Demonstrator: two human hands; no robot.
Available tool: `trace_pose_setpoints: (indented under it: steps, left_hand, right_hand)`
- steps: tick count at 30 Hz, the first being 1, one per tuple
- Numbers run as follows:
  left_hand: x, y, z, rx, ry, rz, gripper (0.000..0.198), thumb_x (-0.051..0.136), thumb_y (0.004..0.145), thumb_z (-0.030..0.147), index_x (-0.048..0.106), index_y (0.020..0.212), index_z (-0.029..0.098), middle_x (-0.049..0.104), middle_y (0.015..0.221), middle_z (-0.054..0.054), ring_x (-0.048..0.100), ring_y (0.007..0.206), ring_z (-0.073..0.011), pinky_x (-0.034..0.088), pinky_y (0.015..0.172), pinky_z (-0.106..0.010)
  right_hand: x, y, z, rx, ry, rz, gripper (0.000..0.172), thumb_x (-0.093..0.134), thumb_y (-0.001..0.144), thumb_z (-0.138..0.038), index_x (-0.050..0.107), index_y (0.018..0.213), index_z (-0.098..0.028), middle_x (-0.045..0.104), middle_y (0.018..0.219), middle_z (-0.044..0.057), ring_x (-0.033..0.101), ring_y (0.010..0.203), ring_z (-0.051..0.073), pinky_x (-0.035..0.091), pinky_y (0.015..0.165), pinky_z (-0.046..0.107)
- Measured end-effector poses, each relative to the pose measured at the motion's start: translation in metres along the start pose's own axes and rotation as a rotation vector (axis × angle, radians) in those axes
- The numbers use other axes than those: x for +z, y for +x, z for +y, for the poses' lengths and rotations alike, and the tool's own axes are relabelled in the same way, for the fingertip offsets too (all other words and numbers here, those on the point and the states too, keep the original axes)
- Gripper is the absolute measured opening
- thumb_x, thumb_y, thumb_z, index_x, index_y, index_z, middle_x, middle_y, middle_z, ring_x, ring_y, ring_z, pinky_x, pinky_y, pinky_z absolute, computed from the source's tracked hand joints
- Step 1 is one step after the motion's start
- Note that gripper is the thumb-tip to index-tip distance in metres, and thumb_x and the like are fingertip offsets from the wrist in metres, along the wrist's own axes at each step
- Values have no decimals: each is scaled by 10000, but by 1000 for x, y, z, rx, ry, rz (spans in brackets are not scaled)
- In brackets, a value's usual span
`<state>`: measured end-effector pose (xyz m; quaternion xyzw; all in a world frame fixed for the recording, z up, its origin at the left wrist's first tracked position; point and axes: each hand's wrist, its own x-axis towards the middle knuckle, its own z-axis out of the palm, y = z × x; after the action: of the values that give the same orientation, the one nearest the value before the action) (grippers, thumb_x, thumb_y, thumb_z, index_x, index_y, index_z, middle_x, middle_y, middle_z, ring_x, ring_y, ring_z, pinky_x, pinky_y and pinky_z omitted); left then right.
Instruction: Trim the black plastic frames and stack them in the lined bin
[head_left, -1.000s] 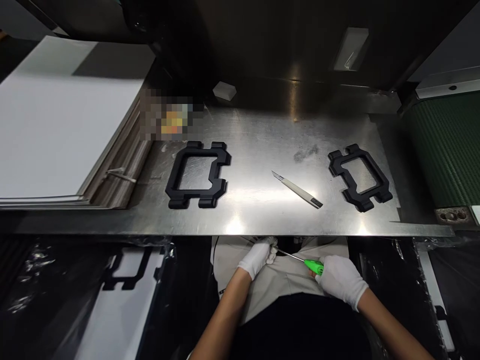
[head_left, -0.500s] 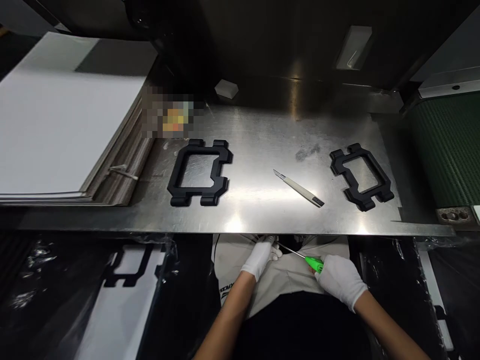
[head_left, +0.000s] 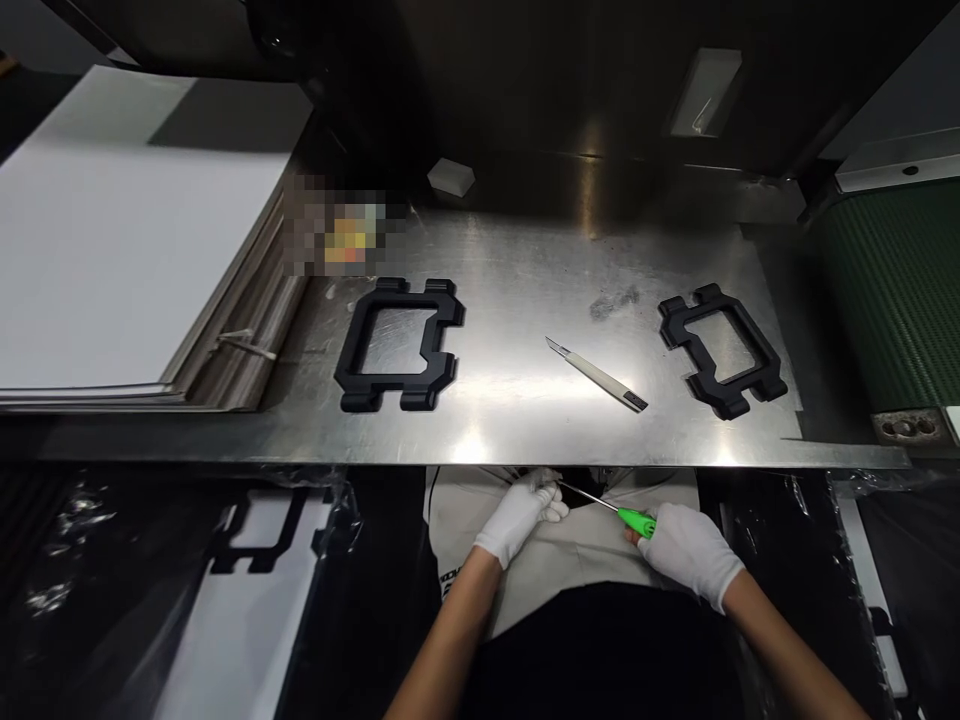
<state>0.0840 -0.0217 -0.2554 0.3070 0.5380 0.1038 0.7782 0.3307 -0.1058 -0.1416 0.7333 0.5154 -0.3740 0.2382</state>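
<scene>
Below the front edge of the bench, over my lap, my right hand [head_left: 686, 552] in a white glove is closed round the green handle of a screwdriver-like tool [head_left: 637, 522]. Its thin metal shaft points left and up, towards my left hand. Gloved in white too, my left hand [head_left: 521, 512] has its fingers curled at the far end of the shaft. The shaft's tip and whatever lies in those fingers are hidden. On the bench above sit a black notched frame [head_left: 356, 345], a cream-handled craft knife [head_left: 600, 380] and a second black frame [head_left: 705, 365].
A tied stack of white sheets [head_left: 135, 240] takes up the left of the metal bench [head_left: 517, 430]. A green ribbed belt [head_left: 892, 290] borders the right side. White blocks [head_left: 451, 178] lie at the back. Plastic-wrapped black frames [head_left: 259, 555] stand below left.
My right hand and the green-handled tool have shifted slightly right. My left forearm has moved a little left, with its fingers still by the shaft's end. The bench items stay put.
</scene>
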Motion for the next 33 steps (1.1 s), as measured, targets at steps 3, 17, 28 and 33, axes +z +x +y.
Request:
trace_pose_setpoints:
  steps: [3,17,28,33]
  left_hand:
    - [-6,-12,9,36,73,-65,396,814,955,470,699,788,129,745,762,-49,703,708,-158,579,735,-288]
    - [-24,-43,43,79,298,-283,263,810,800,400,692,831,167,726,728,-45,645,621,-170,467,571,-264]
    - [-18,-50,38,180,526,-196,99,725,778,288,679,770,200,654,681,15,580,651,-172,428,628,-263]
    - [-19,-49,34,243,613,-195,89,717,809,284,689,766,211,644,721,11,565,684,-182,411,632,-261]
  right_hand:
    - [-4,0,9,-64,12,-26,536,588,1006,-597,797,1089,-111,802,1062,217,779,1008,371,536,805,387]
    - [-15,-5,36,-289,123,-101,398,670,968,-554,769,846,-189,728,748,54,625,655,180,331,591,307]
    - [-13,-1,34,-300,51,-94,428,698,938,-598,769,817,-193,721,754,54,582,609,169,282,555,298]
    - [-14,-2,33,-308,29,-99,429,686,952,-597,775,830,-195,742,781,63,609,624,179,292,560,293]
